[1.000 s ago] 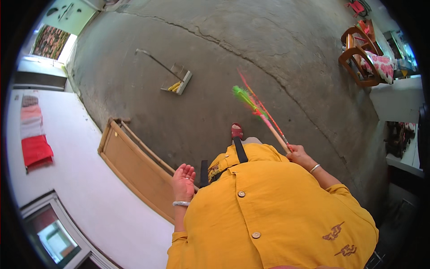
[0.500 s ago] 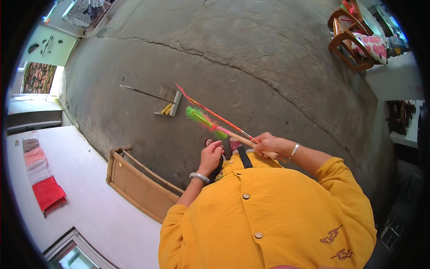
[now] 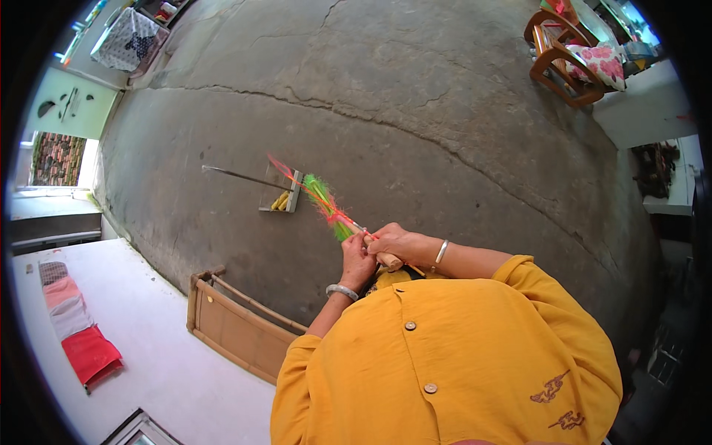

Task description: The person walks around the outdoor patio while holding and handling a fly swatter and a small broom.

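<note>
Clutching the green-tufted wooden stick (image 3: 323,197), pointing far left from the waist — right hand (image 3: 398,245) closed round its handle (image 3: 389,261), left hand (image 3: 358,265) touching, grip unclear! Both are on already; the red strip (image 3: 285,170) juts loose.

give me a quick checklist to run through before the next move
1. Right hand gripping the green-fringed stick: ok, closed around its handle.
2. Left hand at the stick: ok, up close beside the right.
3. Left hand's grip firm: cannot tell, fingers partly hidden.
4. Dustpan off the hands: ok, on the floor beyond.
5. Bench apart from left hand: ok.
</note>
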A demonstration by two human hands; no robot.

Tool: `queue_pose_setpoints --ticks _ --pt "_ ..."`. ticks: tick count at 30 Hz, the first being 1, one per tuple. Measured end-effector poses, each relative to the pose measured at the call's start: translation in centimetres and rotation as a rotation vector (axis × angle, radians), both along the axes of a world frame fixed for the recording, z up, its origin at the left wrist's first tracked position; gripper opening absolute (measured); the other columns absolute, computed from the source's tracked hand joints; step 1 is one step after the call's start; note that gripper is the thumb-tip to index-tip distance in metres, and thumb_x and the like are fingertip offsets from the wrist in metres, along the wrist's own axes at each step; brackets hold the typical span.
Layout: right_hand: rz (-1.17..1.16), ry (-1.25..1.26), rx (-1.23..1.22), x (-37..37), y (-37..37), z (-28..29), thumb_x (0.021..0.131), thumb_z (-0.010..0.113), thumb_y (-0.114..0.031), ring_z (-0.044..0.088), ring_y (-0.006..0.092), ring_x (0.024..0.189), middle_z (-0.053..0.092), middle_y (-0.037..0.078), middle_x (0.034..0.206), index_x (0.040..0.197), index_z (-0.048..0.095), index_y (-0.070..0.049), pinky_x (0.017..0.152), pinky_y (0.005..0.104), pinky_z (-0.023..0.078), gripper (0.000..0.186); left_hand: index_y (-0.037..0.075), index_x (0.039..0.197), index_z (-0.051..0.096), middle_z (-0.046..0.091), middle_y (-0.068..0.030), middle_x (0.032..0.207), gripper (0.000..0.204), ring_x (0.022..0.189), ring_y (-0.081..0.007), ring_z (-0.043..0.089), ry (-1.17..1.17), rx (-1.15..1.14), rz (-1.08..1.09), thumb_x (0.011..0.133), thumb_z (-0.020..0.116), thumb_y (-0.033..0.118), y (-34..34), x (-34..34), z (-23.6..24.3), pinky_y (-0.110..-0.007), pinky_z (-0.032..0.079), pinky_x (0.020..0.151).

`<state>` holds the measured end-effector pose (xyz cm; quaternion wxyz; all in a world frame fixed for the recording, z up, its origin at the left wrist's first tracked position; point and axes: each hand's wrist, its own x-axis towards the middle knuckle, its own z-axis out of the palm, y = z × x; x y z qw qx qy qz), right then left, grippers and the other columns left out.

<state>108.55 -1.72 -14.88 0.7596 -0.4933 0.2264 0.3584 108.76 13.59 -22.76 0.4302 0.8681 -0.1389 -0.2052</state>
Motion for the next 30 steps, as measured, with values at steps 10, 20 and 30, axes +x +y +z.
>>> queue_pose_setpoints --ticks 10,20,30 --pt "0.124 -0.089 -0.098 0.8 2.2 1.3 0.075 0.050 -0.016 0.044 0.0056 0.049 0.048 0.000 0.057 0.073 0.054 0.000 0.041 0.0211 0.031 0.016 -0.001 0.111 0.043 0.058 -0.0106 0.092 0.029 0.072 -0.0139 0.057 0.849 -0.630 0.422 0.088 0.042 0.016 2.7 2.1 0.1 -0.026 0.046 0.065" --pt "0.218 -0.107 -0.229 1.9 4.1 0.6 0.074 0.051 -0.020 0.044 0.0069 0.054 0.049 0.000 0.062 0.074 0.055 -0.001 0.045 0.0211 0.034 0.019 0.006 0.089 0.051 0.057 -0.0041 0.076 0.014 0.067 -0.0161 0.056 1.309 -0.906 0.468 0.086 0.047 0.020 3.2 3.8 -1.2 -0.027 0.046 0.060" --pt "-0.156 -0.191 -0.111 3.9 2.9 3.8 0.081 0.045 -0.008 0.041 0.0054 0.045 0.046 0.001 0.056 0.113 0.047 0.003 0.039 0.0199 0.032 0.034 -0.003 0.090 0.047 0.056 -0.0102 0.076 0.018 0.065 -0.0185 0.057 1.302 -0.803 0.653 0.081 0.046 0.012 4.9 8.3 1.2 -0.029 0.050 0.058"
